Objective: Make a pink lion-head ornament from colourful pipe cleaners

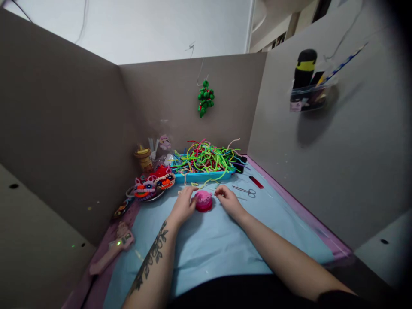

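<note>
A small round pink piece [204,201], fuzzy and layered with a deeper pink base, sits on the light blue cloth [222,253] between my hands. My left hand [186,204] is at its left side, thumb and fingers apart, the thumb close to or touching its edge. Just to the right of the piece is my right hand [226,198], its fingers curled and the tips pressed together. Whatever those fingertips may hold is too small to make out. Small scissors [246,191] lie beyond the right hand, beside a flat red object [256,182].
Behind the hands stands a blue tray [202,177] heaped with colourful pipe cleaners [209,158]. Fuzzy orange and purple figures [149,189] sit on a plate at left, near a pink glue gun [117,246]. Grey panels enclose the table; a clear holder [309,96] hangs right.
</note>
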`<state>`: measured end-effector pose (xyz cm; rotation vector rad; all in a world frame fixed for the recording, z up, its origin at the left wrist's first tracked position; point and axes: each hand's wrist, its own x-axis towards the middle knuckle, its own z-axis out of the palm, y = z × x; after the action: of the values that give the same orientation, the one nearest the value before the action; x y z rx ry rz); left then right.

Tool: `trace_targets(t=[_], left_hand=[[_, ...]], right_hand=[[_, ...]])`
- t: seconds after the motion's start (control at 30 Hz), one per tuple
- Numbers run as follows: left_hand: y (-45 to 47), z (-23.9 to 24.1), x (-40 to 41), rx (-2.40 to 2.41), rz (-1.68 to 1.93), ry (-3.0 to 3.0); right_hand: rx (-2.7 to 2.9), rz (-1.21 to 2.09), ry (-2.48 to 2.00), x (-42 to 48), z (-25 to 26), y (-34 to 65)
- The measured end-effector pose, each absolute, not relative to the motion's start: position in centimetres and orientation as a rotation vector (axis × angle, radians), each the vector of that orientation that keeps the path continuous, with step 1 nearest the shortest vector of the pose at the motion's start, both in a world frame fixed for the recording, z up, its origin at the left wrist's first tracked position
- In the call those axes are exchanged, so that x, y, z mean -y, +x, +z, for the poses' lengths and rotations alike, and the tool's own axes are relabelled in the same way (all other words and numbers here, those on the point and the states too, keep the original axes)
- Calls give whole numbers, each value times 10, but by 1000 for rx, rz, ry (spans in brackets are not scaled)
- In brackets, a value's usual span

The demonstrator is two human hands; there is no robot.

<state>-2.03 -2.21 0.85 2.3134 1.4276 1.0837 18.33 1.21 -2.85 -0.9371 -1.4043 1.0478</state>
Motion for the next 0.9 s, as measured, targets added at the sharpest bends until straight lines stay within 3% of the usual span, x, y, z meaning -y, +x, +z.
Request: trace_targets(t=[0.17, 0.9], left_hand=[[-17, 6, 25, -1405, 868, 2333], [-29, -12, 6, -1466, 925, 2240]], right_hand=[[1583, 947, -921, -9, -37, 177], [1597, 1136, -918, -10, -40, 168]])
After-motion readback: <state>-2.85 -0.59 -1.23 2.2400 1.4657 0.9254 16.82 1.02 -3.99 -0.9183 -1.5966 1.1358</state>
